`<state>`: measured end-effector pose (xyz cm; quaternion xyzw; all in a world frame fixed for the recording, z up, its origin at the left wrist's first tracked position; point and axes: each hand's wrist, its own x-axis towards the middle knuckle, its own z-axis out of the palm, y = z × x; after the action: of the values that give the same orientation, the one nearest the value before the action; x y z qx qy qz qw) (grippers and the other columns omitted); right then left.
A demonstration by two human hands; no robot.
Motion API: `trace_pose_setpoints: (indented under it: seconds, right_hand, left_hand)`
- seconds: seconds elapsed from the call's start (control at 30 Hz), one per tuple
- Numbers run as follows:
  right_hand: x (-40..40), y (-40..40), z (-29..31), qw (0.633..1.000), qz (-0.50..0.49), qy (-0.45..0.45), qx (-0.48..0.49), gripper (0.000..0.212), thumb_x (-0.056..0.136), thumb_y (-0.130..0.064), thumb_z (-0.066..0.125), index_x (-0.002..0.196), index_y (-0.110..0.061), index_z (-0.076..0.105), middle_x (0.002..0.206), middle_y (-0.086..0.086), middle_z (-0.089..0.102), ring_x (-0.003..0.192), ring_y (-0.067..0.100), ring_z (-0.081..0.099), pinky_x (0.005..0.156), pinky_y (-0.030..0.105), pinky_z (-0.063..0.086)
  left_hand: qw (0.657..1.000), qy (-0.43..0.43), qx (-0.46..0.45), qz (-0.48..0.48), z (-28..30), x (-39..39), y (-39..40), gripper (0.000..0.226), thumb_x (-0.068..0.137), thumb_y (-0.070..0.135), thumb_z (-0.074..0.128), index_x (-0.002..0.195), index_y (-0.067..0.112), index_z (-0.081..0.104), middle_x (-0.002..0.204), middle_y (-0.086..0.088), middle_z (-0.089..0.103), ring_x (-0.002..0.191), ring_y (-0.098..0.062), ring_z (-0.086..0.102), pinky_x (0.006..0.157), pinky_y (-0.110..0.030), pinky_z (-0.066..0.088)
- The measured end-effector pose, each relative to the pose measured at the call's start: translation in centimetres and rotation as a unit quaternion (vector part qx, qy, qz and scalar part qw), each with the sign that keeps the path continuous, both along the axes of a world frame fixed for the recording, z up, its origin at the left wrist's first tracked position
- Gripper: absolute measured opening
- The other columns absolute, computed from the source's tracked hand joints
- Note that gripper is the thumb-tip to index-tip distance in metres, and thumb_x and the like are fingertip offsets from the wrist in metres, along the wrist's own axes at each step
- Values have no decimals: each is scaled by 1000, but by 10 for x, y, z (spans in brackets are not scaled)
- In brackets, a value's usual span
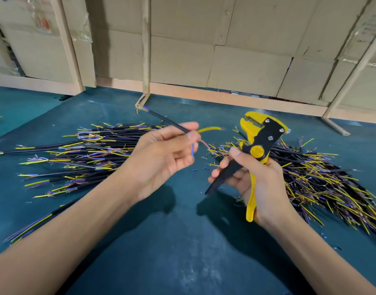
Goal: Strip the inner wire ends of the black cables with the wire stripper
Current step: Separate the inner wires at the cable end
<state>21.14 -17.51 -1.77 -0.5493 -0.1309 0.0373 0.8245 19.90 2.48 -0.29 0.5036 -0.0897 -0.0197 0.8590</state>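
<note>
Looks like the in-between bit: the left hand [161,154] has a pinch grip on one black cable [169,122], its yellow, red and blue inner wires [209,129] fanned out toward the wire stripper [257,143]. The right hand [251,179] is wrapped round its handles, head up and apart from the wires. Next I'd guess one wire end goes into the jaws, then a squeeze; more cables sit piled on the surface [182,241] either side.
</note>
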Motion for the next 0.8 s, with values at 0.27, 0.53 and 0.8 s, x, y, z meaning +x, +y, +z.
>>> trace_pose_setpoints:
  seconds: [0.27,0.53,0.8]
  right_hand:
    - [-21,21,-17,991,126,-12,-46,6,88,-12,71,84,-8,71,77,22,66,66,42,68,67,51,59]
    - [-20,20,-17,986,163,-14,-24,11,91,-16,69,87,-6,68,78,20,64,68,42,68,71,56,57]
    - [-27,20,-9,991,130,30,-24,17,66,-19,72,65,-7,61,54,17,52,42,31,54,48,42,52]
  left_hand:
    - [988,-26,-112,101,8,-4,-10,17,78,3,74,93,10,70,76,-10,67,69,-19,68,75,-47,60]
    - [979,-79,-66,178,2,-8,-19,15,73,4,78,86,4,70,74,-17,66,76,-30,69,78,-52,60]
    - [975,-77,-4,209,3,-9,-20,16,70,8,86,80,14,74,71,-9,70,69,-20,69,71,-35,58]
